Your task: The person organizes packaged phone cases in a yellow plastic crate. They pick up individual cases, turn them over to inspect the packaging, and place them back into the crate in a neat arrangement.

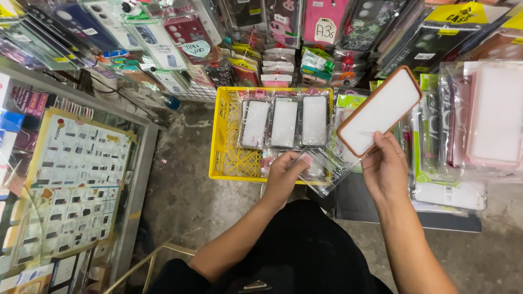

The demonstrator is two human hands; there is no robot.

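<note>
The right hand [385,169] grips a brown-rimmed phone case [379,110] by its lower end — thumb and fingers clamped on the edge, the case tilted up toward 1 o'clock, white inner side facing the camera. Its back side is hidden. The left hand [284,173] pinches a clear plastic sleeve [327,173] at 9 o'clock of the right hand; fingertips closed on the bag's edge, partly covered by the film, so the exact finger count on it is hard to make out. The sleeve's print is too creased to tell apart.

At 12 o'clock of the left hand sits a yellow plastic crate [229,136] w/ a lattice wall. Inside, three packaged clear cases [284,121] lie side by side, upright in a row; the crate's left part shows bare bottom. Its near right corner is hidden behind the sleeve & hand.

At 3 o'clock, stacks of bagged cases [479,114] overlap each other — contents blurred by glare. More hanging packs [180,32] across the top are cut off by the frame. A glass display counter [76,163] stands at 9 o'clock, its lower end cut off.
</note>
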